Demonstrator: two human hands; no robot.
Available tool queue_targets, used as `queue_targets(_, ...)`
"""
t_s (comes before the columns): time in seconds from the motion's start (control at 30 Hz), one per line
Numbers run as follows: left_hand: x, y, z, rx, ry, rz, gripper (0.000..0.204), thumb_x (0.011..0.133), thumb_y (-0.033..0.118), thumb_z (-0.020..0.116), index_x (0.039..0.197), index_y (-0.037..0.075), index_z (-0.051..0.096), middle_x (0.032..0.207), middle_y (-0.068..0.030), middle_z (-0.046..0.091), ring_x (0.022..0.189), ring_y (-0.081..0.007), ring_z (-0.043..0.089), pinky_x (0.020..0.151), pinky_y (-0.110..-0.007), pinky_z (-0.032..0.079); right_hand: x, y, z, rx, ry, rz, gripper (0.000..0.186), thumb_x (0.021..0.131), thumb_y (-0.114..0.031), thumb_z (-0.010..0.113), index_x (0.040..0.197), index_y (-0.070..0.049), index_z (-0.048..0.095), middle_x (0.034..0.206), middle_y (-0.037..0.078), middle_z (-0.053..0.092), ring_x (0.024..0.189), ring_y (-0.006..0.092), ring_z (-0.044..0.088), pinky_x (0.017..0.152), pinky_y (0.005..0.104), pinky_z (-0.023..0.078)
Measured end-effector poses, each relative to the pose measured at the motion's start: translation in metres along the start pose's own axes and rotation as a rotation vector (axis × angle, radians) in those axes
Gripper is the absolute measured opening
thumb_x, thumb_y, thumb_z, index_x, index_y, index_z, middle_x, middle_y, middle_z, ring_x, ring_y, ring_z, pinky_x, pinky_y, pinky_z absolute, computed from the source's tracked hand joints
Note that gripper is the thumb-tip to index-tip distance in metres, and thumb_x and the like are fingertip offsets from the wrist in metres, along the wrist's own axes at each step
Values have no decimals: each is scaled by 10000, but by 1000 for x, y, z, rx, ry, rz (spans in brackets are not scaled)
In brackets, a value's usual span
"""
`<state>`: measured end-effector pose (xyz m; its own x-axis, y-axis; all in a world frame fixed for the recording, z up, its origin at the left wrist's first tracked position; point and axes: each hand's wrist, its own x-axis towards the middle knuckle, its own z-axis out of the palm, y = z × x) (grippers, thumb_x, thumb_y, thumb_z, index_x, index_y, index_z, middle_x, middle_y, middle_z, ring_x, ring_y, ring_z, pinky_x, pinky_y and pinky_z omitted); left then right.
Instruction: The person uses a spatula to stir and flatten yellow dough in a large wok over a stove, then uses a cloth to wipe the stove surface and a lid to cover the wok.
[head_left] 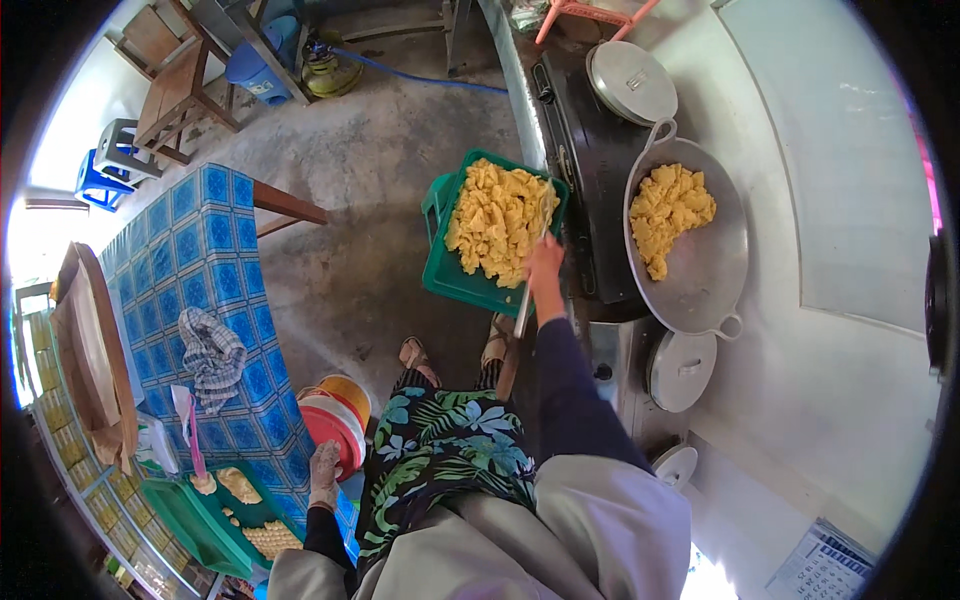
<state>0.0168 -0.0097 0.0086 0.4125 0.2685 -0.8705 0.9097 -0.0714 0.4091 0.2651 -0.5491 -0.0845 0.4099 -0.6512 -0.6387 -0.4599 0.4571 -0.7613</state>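
My right hand [545, 262] is closed around the shaft of a long metal wok spatula [524, 312]. Its far end reaches into the lumpy yellow dough [495, 215] heaped in a green plastic crate [465, 290]. A brown wooden piece near my feet looks like the end of its handle. To the right, a large metal wok [715, 275] with two loop handles holds more yellow dough [672, 212]. My left hand [325, 470], which seems to wear a thin glove, hangs low with loosely extended fingers beside a red-lidded bucket [335, 425]. Nothing shows in it.
A black stove [600, 180] separates crate from wok. Lidded pots [632, 82] stand along the right wall. At left, a blue-checked table [215, 270] carries a crumpled cloth [210, 355]; a green tray [190, 520] with shaped dough lies nearby. A blue hose [430, 78] crosses the floor.
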Motion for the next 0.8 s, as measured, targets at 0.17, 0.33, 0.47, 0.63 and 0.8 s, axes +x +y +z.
queue_targets(0.17,13,-22,-2,8,-38,23,376,835,319,584,1133,91,568,956,6,586,886,-139,527,706,-400,412,-101,40,-13,-195,-89,66,380,951,-152,392,1317,-227,457,540,-21,374,355,118,331,332,312,280)
queue_targets(0.33,2,27,17,46,-68,43,409,830,326,594,1156,80,560,979,-6,581,905,-146,523,726,-387,418,-64,49,-3,-72,56,139,365,958,-183,379,1315,-200,451,560,5,373,370,148,306,345,322,252)
queue_targets(0.47,7,15,-2,140,-86,75,495,842,409,516,1239,113,500,1106,-38,602,953,-188,544,734,-415,418,-60,42,7,161,73,273,287,946,-188,399,1215,-185,497,513,-4,324,337,151,304,315,314,251)
queue_targets(0.63,12,-17,-14,49,-27,-38,455,823,338,586,1197,87,534,1038,-22,586,853,-160,532,650,-355,421,-90,62,-8,199,-41,-54,146,936,-182,414,1026,-163,528,511,-14,329,316,151,310,268,300,264)
queue_targets(0.8,18,-10,-8,31,-56,-31,443,811,292,623,1183,64,544,1038,-31,582,831,-159,535,646,-351,434,-33,34,-16,223,-9,119,122,928,-181,419,965,-166,534,507,-17,348,307,134,332,244,300,264)
